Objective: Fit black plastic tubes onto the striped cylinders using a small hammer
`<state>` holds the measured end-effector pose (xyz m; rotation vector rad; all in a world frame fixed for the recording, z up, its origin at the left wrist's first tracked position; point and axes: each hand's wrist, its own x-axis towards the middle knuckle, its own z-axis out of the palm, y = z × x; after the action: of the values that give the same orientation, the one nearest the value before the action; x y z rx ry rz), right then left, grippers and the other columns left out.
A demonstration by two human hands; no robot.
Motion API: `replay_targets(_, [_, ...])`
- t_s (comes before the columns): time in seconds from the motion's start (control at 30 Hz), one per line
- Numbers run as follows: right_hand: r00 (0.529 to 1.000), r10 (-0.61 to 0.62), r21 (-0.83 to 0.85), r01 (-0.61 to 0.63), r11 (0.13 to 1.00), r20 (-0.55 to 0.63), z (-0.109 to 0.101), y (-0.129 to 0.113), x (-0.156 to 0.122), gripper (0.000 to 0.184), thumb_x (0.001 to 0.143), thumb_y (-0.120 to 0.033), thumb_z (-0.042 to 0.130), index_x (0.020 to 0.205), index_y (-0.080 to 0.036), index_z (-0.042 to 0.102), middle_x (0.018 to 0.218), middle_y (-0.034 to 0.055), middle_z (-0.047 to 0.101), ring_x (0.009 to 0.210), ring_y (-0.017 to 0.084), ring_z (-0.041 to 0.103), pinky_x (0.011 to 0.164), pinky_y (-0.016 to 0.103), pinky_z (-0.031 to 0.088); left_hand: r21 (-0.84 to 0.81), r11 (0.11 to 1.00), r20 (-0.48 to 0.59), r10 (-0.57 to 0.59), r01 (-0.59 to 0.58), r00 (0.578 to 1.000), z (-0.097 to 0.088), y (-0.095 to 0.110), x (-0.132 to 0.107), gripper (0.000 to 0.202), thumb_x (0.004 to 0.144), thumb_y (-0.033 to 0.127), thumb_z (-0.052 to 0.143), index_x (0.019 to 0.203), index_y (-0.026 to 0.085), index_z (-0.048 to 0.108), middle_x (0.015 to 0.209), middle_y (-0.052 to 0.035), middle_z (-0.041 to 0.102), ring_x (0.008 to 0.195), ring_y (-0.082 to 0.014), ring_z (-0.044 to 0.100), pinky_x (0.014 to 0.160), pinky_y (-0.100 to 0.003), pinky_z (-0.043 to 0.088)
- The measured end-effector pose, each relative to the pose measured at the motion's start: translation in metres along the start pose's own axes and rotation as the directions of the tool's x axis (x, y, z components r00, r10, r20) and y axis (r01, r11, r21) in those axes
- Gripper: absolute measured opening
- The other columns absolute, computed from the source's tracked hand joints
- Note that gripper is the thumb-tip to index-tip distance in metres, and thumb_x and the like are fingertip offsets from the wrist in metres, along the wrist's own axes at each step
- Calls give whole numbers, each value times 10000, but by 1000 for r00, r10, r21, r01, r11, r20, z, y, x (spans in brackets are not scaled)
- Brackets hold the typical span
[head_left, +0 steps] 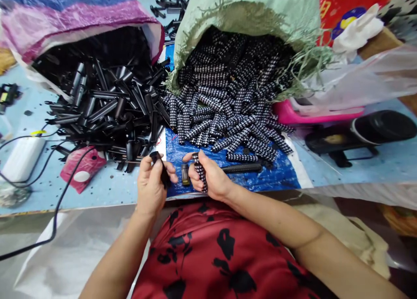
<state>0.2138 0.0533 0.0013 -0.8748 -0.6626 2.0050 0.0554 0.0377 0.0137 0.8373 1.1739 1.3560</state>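
Observation:
My left hand (152,184) is closed around a black plastic piece (163,173), its fingers pinching the upper end. In my right hand (210,175) is a short black tube dotted with white squares (201,177), held upright between thumb and fingers. The two held parts are apart. Between the hands, a small dark block with a yellowish end (185,175) lies on the blue sheet (176,149). Beyond my left hand spreads a heap of smooth black plastic pieces (114,112). Past my right hand lies a pile of dotted tubes (228,116).
A purple and blue sack (84,12) and a frayed green sack (254,8) spill the piles. On the right sit a pink tray (319,114) and a black bottle (352,131). A cable (60,199), a white box (24,157) and a pink pouch (83,168) are left.

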Motion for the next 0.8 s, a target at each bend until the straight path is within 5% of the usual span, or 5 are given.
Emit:
replay_targets(0.3, [960, -279, -289, 270, 919, 7, -1, 7, 6, 584, 1007, -675, 479, 1328, -207, 618, 1352, 126, 650, 1262, 249, 627, 1059, 418, 552, 456, 885, 77, 61, -89, 995, 20, -13, -11, 257, 815, 384, 811, 981, 200, 746, 855, -13, 725, 743, -156, 627, 716, -275, 526])
replay_targets(0.43, [755, -479, -691, 632, 352, 447, -32, -3, -3, 1139, 796, -710, 775, 1670, -244, 212, 1720, 191, 200, 1601, 355, 243, 1226, 526, 410, 394, 918, 47, -63, 40, 997, 10, -8, -13, 309, 800, 455, 823, 935, 186, 751, 846, -24, 719, 744, -167, 614, 703, -281, 522])
replay_targets(0.53, [578, -427, -659, 750, -56, 695, -46, -13, -8, 1086, 878, -526, 784, 1691, -241, 123, 1677, 222, 279, 1572, 346, 324, 1231, 532, 410, 393, 916, 71, -121, 84, 990, 7, -5, -17, 389, 797, 537, 821, 952, 188, 745, 803, -17, 689, 688, -150, 577, 654, -267, 504])
replay_targets(0.67, [513, -497, -658, 734, -169, 699, -42, -18, -14, 1018, 919, -521, 737, 1681, -169, 160, 1566, 244, 437, 1493, 327, 458, 1204, 499, 467, 381, 921, 27, -105, 87, 994, 15, -2, -20, 564, 959, 712, 527, 964, 184, 728, 645, -7, 581, 544, -128, 452, 509, -262, 409])
replay_targets(0.8, [430, -514, -600, 768, -224, 742, -33, -15, -18, 994, 920, -464, 753, 1671, -112, 206, 1516, 245, 502, 1492, 322, 460, 1214, 473, 472, 406, 913, 26, 30, -38, 999, 21, -2, -22, 494, 987, 645, 552, 1064, 200, 751, 969, -56, 732, 858, -173, 636, 803, -283, 526])
